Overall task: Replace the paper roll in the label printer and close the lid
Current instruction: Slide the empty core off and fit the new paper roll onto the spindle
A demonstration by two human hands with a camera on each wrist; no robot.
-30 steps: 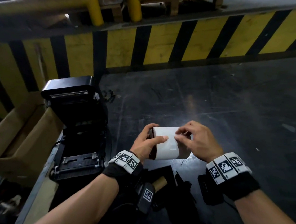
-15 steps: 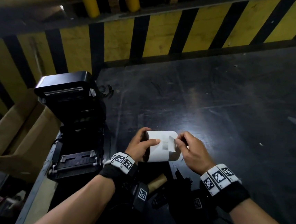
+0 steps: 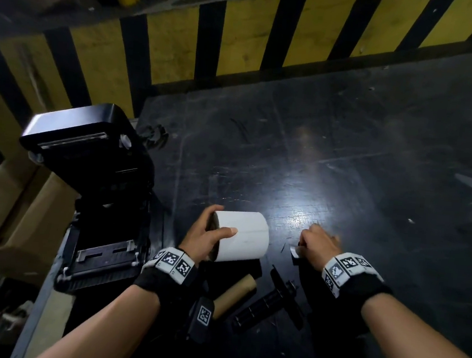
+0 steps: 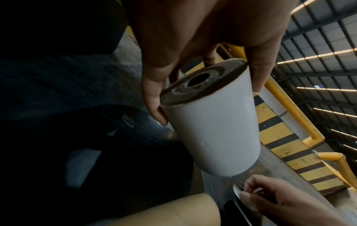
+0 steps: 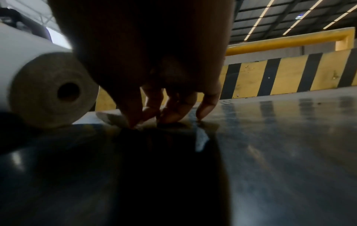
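Observation:
My left hand [image 3: 220, 220] grips a white paper roll [image 3: 242, 237] by its left end, just above the black table; the left wrist view shows the roll [image 4: 210, 122] with its dark core hole facing the camera. My right hand [image 3: 309, 242] is apart from the roll, to its right, fingertips down on the table. It pinches a small white sticker [image 3: 294, 252], also visible as the sticker [image 4: 236, 189]. The black label printer [image 3: 103, 223] stands open at the left with its lid [image 3: 83, 132] raised.
An empty brown cardboard core [image 3: 235, 291] and a black spindle [image 3: 269, 303] lie on the table [image 3: 346, 160] near my wrists. A cardboard box [image 3: 5, 200] sits left of the printer. A yellow-and-black striped barrier [image 3: 242, 43] runs along the far edge.
My right hand has come off the roll with the small sticker and moved right and down to the table. The left hand keeps hold of the roll.

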